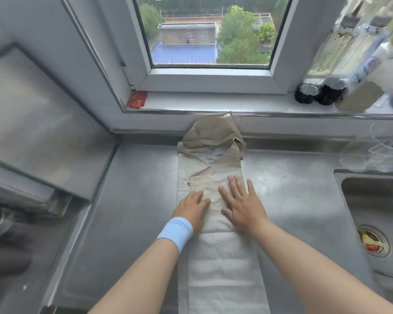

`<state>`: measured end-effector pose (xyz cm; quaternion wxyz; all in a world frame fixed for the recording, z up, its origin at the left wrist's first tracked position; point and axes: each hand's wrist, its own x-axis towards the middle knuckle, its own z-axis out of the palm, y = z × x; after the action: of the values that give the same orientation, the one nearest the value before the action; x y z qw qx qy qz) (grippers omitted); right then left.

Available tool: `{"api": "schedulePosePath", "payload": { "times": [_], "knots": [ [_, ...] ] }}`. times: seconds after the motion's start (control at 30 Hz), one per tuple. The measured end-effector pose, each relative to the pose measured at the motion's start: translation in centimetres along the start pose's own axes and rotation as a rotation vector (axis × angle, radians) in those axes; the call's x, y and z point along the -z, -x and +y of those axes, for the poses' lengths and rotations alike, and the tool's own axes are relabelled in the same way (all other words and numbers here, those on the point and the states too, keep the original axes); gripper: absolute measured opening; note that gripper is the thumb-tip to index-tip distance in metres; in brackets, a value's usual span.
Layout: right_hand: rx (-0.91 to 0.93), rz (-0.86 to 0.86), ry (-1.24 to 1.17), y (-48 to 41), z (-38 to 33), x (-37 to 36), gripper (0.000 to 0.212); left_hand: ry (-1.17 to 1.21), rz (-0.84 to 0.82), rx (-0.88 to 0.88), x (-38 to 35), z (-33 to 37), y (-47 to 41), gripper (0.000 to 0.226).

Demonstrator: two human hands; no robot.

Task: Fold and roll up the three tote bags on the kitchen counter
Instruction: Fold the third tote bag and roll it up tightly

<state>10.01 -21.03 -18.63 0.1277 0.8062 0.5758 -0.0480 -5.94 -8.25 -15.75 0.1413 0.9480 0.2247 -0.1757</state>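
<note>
A beige tote bag (220, 264) lies folded into a long narrow strip down the middle of the steel counter (134, 211). Its far end, with the handles (213, 134), is crumpled up against the wall below the window sill. My left hand (191, 208), with a light blue wristband, presses flat on the strip's left side. Beside it, my right hand (242, 205) lies flat with spread fingers on the strip's right side. Only this one bag is in view.
A sink (377, 218) with food scraps in its drain (372, 241) is set into the counter at the right. Bottles and jars (349, 71) stand on the window sill at the right, a red packet (136, 99) at its left. A range hood (32, 123) juts out on the left.
</note>
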Motion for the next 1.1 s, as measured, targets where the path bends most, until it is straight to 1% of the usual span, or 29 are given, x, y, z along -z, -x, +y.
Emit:
{"api": "schedulePosePath", "payload": {
  "times": [0.07, 0.17, 0.23, 0.3, 0.37, 0.43, 0.47, 0.5, 0.6, 0.63, 0.67, 0.77, 0.87, 0.97, 1.03, 1.1],
  "knots": [
    [-0.018, 0.030, 0.095, 0.7, -0.6, 0.8, 0.071, -0.013, 0.053, 0.010, -0.2, 0.3, 1.6, 0.063],
    [0.068, 0.054, 0.130, 3.6, -2.1, 1.8, 0.065, 0.013, 0.103, -0.018, -0.5, 0.9, 5.0, 0.049],
    [0.099, 0.054, 0.059, 6.1, -3.4, 2.1, 0.058, 0.077, 0.106, -0.018, -1.1, 1.4, 6.8, 0.037],
    [0.124, 0.055, 0.010, 8.7, -4.8, 1.5, 0.043, 0.144, 0.096, -0.012, -1.8, 2.1, 8.7, 0.028],
    [0.117, 0.035, -0.086, 11.7, -6.3, 1.3, 0.032, 0.159, 0.055, -0.028, -2.8, 3.0, 10.7, 0.022],
    [0.104, -0.007, -0.215, 14.5, -7.3, 1.0, 0.030, 0.155, 0.014, -0.040, -4.3, 3.9, 12.4, 0.021],
    [0.116, -0.034, -0.259, 16.1, -7.8, 1.0, 0.035, 0.154, -0.004, -0.047, -5.1, 4.3, 13.5, 0.023],
    [0.145, -0.032, -0.278, 17.5, -8.2, 0.6, 0.045, 0.143, -0.013, -0.058, -5.9, 4.6, 14.2, 0.028],
    [0.187, -0.089, -0.233, 20.7, -8.8, -0.2, 0.080, 0.071, -0.014, -0.106, -8.0, 5.1, 16.0, 0.053],
    [0.191, -0.103, -0.209, 21.4, -9.0, -0.5, 0.087, 0.056, -0.004, -0.113, -8.5, 5.2, 16.5, 0.062],
    [0.187, -0.111, -0.189, 21.9, -9.1, -0.8, 0.087, 0.049, 0.001, -0.116, -8.8, 5.3, 17.0, 0.070],
    [0.193, -0.080, -0.175, 22.5, -9.3, -1.6, 0.072, 0.045, 0.006, -0.116, -9.1, 5.7, 18.0, 0.086],
    [0.200, -0.029, -0.214, 22.9, -9.4, -2.0, 0.053, 0.018, -0.001, -0.125, -9.1, 5.8, 18.7, 0.094],
    [0.205, 0.050, -0.227, 23.7, -9.6, -1.9, 0.034, -0.041, -0.009, -0.141, -9.3, 6.0, 19.5, 0.095],
    [0.155, 0.016, -0.268, 23.8, -9.9, -0.5, 0.023, -0.066, -0.042, -0.146, -9.3, 6.3, 20.0, 0.094],
    [0.035, -0.044, -0.377, 23.6, -9.7, 1.3, 0.017, -0.032, -0.086, -0.133, -8.6, 6.7, 20.2, 0.088]
  ]
}}
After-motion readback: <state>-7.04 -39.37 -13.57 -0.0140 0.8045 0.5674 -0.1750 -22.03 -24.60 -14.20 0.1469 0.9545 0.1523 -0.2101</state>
